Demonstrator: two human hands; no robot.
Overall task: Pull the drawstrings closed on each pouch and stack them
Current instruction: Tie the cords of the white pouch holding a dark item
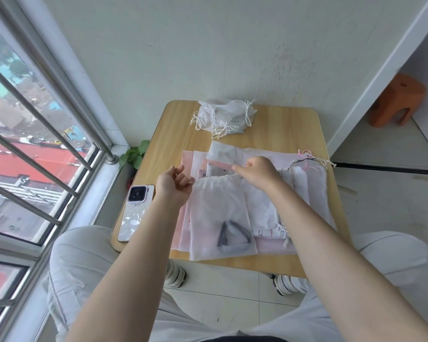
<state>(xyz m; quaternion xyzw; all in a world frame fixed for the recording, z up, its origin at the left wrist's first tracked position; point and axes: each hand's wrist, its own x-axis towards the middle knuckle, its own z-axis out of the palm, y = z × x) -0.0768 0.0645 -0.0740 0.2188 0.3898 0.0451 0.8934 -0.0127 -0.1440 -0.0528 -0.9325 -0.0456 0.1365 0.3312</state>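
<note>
Pouch (218, 218), white, gathered at top, lies at bench (282, 124) centre on flat pouches. Left hand (174, 185) pinches drawstring at its 10 o'clock corner; right hand (256, 170) pinches cord at 1 o'clock. Closed pouches (223, 116) piled at 12.

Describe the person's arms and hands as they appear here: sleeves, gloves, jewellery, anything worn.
Both arms are bare from the frame's lower edge to the wrist, with no sleeves in view. The left hand and right hand wear no gloves. No watch, bracelet or ring shows.
</note>
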